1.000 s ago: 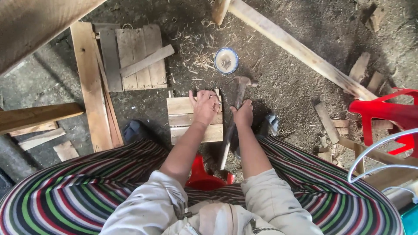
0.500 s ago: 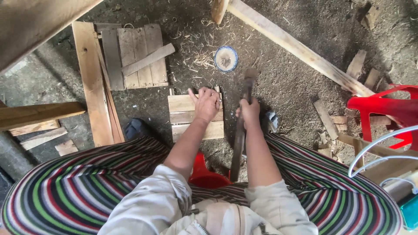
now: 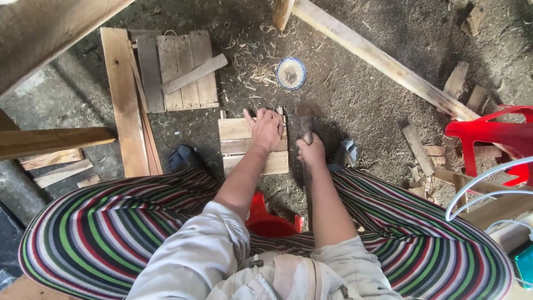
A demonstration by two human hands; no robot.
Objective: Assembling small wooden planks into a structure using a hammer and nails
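**Seated person steadies small wooden panel, hammer gripped in other hand**

Dirt floor (image 3: 361, 100) covered in shavings and offcuts. Long plank (image 3: 383, 61) runs diagonally across the upper right. Bigger slatted panel (image 3: 177, 69) lies upper left with a loose strip across it, a tall board (image 3: 119, 100) just beside it. Red plastic chair (image 3: 488, 136) at the right edge. The person sits with knees apart in a striped skirt (image 3: 105, 233); a red stool (image 3: 266, 219) shows between the legs.

Small wooden panel (image 3: 241, 147) lies flat on the floor in front of the knees, made of short light slats side by side. Judgement: light, stiff, rough-sawn, likely splintery at the edges; it would skid on loose dirt under a blow, so it wants pressing down flat from the top, fingers kept away from the strike spot. To lift it, take it by the long edges.

Left hand (image 3: 266, 129) rests palm down on the upper right corner of the panel, fingers spread, pressing rather than gripping.

Right hand (image 3: 312, 151) is closed in a fist round the hammer (image 3: 304, 125), high on the handle close to the head. The head is blurred, just right of the panel's edge; cannot tell if it touches wood. Judgement: head-heavy tool, wooden handle stiff and dry; that choked-up grip gives control but little swing.

Small round blue-rimmed bowl (image 3: 291, 73) sits on the floor beyond the panel, contents too small to tell. One dark shoe (image 3: 183, 158) shows left of the panel.
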